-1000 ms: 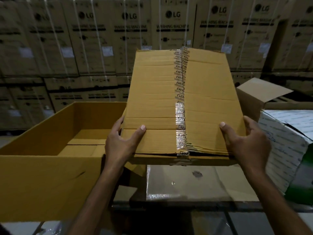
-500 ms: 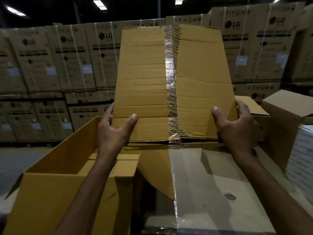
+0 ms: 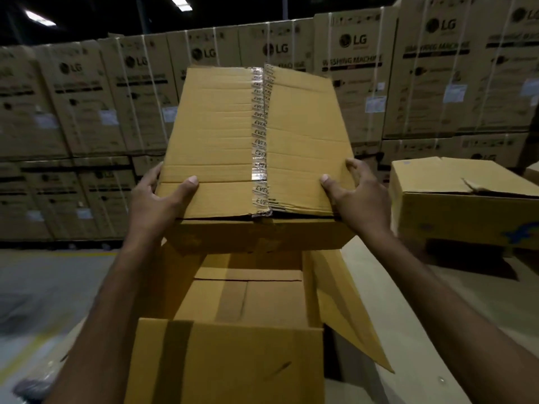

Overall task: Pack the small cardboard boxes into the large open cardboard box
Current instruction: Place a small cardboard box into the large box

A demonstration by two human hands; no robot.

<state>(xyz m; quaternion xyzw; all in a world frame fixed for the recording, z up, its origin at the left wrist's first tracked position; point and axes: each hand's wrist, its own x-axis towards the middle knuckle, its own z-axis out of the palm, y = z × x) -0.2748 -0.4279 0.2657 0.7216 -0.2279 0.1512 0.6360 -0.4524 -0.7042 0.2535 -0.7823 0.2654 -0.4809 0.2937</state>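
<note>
A small cardboard box (image 3: 256, 147) is held up in the middle of the view, tilted so that its top face is turned toward the camera. A strip of clear printed tape (image 3: 259, 132) is run along its centre seam, and the near end of the seam is seen to be crumpled. The box is gripped at its near corners by both hands. The left hand (image 3: 157, 199) is curled round the left edge with its thumb laid flat on the top face; the right hand (image 3: 360, 196) is curled round the right edge, thumb likewise pressed on top, with the fingers bent against the side. The held box is positioned above the far end of the large open cardboard box (image 3: 227, 363), which is placed directly below and nearer the camera. Its inner floor is visible, and its right flap (image 3: 347, 310) is folded outward. Another closed cardboard box (image 3: 460, 205) is set on a pale surface (image 3: 414, 304) to the right. Stacked washing machine cartons (image 3: 431, 77) are ranged across the background, with grey floor (image 3: 43, 287) at left.
</note>
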